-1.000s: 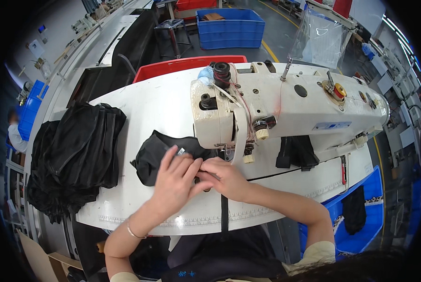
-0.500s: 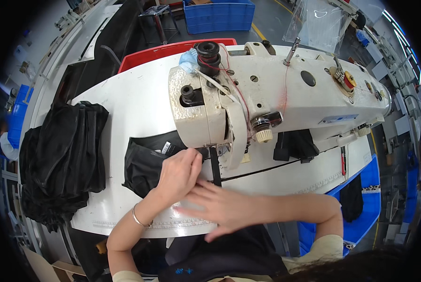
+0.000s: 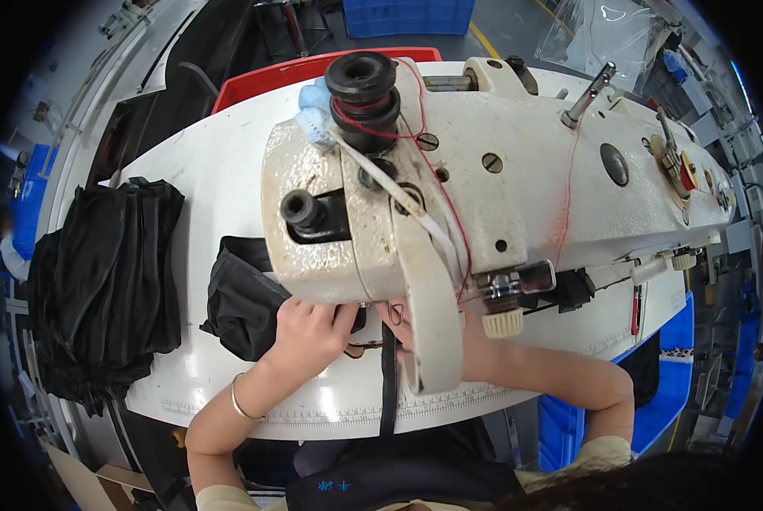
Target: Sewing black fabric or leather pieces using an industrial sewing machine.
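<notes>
A white sewing machine stands on the white table, red thread running over its top. My left hand is at the left of the machine head with its fingers closed on the edge of a black fabric piece. The fingertips are partly hidden under the head. My right hand reaches in from the right, mostly behind the machine head; a few of its fingers show near the needle area, but their grip is hidden. A narrow black strip runs from there down over the table's front edge.
A stack of black fabric pieces lies at the left of the table. Behind the machine is a red tray. A red-handled tool lies at the right. Blue bins hang by the right edge, holding black fabric.
The view has come closer to the machine. My right hand has moved from the open table in front up to the needle area. My left hand stays by the fabric piece.
</notes>
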The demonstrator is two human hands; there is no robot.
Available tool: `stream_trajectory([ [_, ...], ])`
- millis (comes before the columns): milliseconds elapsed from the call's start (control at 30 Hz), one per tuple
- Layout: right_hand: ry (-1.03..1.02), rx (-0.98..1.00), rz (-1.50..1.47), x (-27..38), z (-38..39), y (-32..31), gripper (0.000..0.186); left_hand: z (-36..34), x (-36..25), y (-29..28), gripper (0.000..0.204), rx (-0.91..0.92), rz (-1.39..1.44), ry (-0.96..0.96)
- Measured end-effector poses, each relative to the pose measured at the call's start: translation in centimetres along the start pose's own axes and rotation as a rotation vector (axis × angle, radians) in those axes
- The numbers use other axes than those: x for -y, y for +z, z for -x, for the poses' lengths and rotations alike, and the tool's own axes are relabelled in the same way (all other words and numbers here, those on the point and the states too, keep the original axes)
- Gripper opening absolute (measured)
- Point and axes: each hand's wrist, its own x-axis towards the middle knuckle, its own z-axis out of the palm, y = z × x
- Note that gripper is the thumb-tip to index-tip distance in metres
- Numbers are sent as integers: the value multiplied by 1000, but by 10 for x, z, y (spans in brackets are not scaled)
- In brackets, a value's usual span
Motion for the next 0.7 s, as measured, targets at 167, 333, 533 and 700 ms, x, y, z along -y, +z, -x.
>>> stream_trajectory([
  [167,-20,-25,-247,-7,-7,11,24,1,9,-10,41,122,431,-309],
  [333,-51,131,-234,-8,-6,10,20,-7,1,-21,31,141,132,-142],
  [533,-123,-7,30,-14,-1,12,21,-6,-10,-3,31,161,86,-9],
  [700,421,67,-674,-6,1,19,13,6,-8,10,36,143,248,-108],
])
